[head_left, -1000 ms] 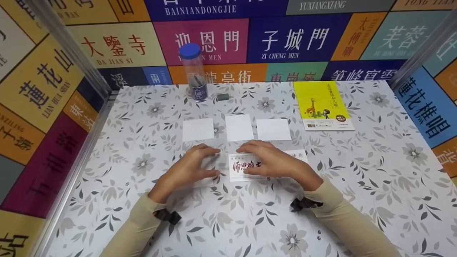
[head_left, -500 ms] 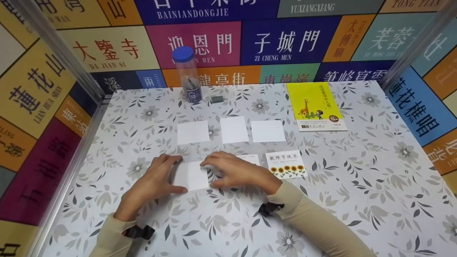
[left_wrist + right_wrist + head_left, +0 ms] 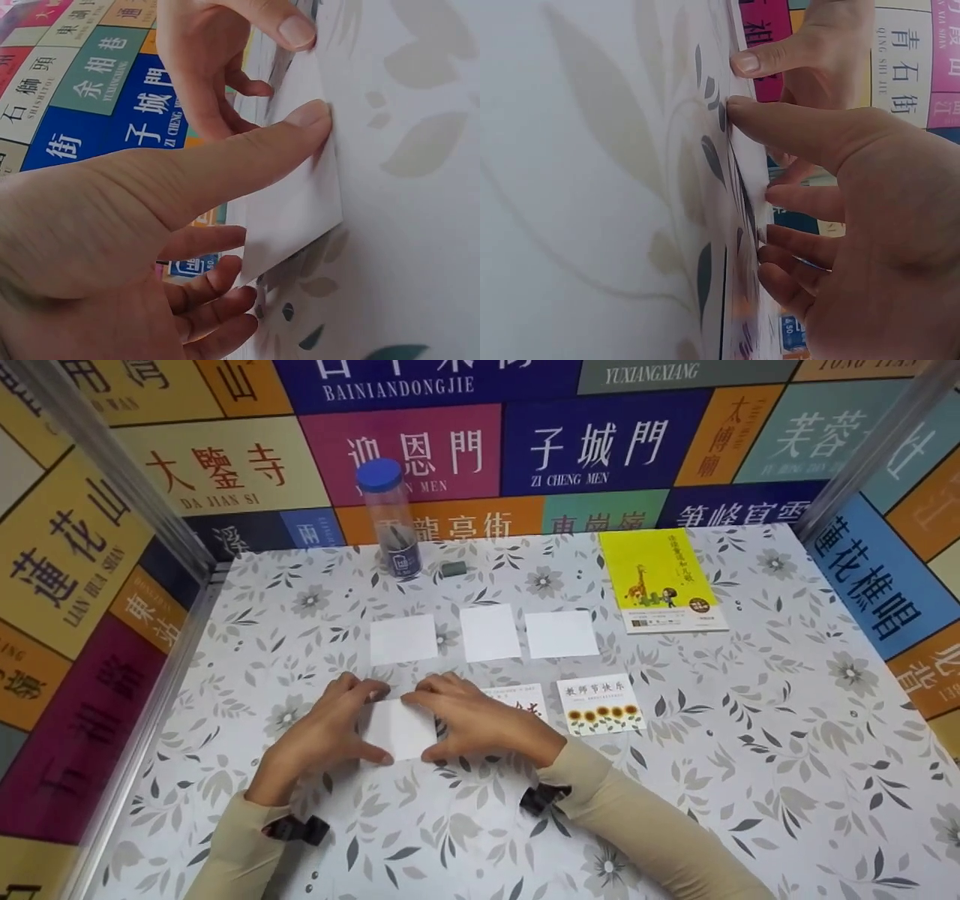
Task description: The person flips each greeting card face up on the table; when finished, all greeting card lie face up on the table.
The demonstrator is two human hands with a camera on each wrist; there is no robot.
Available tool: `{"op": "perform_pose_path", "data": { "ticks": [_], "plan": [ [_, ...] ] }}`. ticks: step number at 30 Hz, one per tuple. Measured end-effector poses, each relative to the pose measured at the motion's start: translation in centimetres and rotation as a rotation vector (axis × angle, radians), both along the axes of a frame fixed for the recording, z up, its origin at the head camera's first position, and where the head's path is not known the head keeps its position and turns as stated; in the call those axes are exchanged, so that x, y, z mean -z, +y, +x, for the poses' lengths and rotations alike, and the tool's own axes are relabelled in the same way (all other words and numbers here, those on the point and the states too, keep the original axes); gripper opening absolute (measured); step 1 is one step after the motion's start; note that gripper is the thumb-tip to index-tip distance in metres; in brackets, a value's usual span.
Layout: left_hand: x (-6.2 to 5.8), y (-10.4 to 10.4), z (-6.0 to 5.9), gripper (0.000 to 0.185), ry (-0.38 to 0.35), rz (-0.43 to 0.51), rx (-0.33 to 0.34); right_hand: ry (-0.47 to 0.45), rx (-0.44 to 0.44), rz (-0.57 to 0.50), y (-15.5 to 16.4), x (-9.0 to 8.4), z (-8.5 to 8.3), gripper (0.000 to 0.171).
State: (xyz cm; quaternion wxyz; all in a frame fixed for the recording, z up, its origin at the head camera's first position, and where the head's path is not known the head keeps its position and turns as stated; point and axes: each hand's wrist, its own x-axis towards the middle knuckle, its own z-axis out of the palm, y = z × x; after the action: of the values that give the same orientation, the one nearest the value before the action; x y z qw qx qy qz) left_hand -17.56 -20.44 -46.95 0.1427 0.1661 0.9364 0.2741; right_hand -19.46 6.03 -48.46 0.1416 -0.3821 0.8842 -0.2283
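Grip: left hand (image 3: 322, 735) and right hand (image 3: 480, 724) both pinch one blank white card (image 3: 397, 729), each with thumb on the near edge and fingers curled over the far edge
Left wrist view: thumb tip (image 3: 307, 116) presses on the card's face
Card position: lying on the floral tabletop (image 3: 750, 750) between the two hands, near the front, left of centre
Beside it: a card with red characters (image 3: 525, 701), partly hidden under the right hand; a sunflower card (image 3: 601, 705) just right of that
Behind: three blank white cards (image 3: 487, 632) in a row
Far edge: blue-capped clear tube (image 3: 390, 521), small grey eraser (image 3: 452, 568), yellow book (image 3: 660, 581)
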Motion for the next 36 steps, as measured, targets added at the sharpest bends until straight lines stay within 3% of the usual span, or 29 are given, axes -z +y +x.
{"op": "perform_pose_path", "data": {
  "ticks": [4, 8, 13, 20, 24, 28, 33, 36],
  "plan": [
    [-0.3, -0.3, -0.2, 0.069, 0.045, 0.039, 0.001, -0.038, 0.014, -0.060, 0.2, 0.0, -0.2, 0.089],
    [-0.3, -0.4, -0.8, 0.044, 0.135, 0.090, -0.014, -0.129, 0.062, -0.216, 0.7, 0.0, -1.0, 0.068],
    [-0.5, 0.3, -1.4, 0.043, 0.186, 0.116, -0.045, -0.215, 0.136, -0.415, 1.0, -0.2, -1.7, 0.044],
    [-1.3, 1.3, -0.8, 0.043, 0.241, 0.190, -0.058, -0.151, 0.105, -0.615, 0.2, -0.6, -1.5, 0.027],
    [-1.9, 1.3, -0.6, 0.049, 0.232, 0.263, -0.088, -0.171, 0.076, -0.707, -0.1, -0.7, -1.2, 0.035],
    [-2.1, 1.3, -0.6, 0.052, 0.196, 0.326, -0.082, -0.220, 0.056, -0.723, -0.3, -0.6, -0.9, 0.047],
    [-2.1, 1.0, -0.7, 0.054, 0.155, 0.423, -0.048, -0.379, 0.031, -0.773, -0.5, -0.5, -0.7, 0.047],
    [-2.3, 0.7, -0.7, 0.049, 0.116, 0.524, -0.010, -0.365, 0.048, -0.785, -0.5, -0.5, -0.9, 0.041]
  ]
}}
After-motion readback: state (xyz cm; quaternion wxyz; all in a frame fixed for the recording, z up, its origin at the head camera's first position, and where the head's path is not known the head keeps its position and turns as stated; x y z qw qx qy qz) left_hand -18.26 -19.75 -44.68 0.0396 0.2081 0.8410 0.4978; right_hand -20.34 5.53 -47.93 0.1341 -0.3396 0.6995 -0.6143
